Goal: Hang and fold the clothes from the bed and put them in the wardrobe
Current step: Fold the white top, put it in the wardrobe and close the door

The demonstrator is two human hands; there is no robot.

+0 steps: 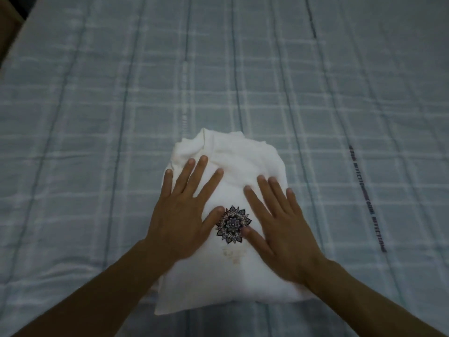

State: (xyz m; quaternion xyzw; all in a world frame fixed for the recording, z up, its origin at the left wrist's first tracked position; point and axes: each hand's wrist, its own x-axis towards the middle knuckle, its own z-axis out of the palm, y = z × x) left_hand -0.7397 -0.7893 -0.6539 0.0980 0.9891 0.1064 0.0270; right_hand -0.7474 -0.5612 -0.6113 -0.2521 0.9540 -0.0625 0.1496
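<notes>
A white garment (245,164), folded into a compact rectangle, lies on the bed in front of me. A dark mandala print (233,224) shows on its top face, between my thumbs. My left hand (182,212) lies flat on the left half of the fold, fingers spread. My right hand (281,222) lies flat on the right half, fingers spread too. Neither hand grips the cloth; both palms press down on it.
The bed is covered by a pale blue checked bedspread (97,117) that fills nearly the whole view. A line of dark stitched lettering (366,200) runs along it at the right. A dark strip of floor or furniture (9,18) shows at the top left corner.
</notes>
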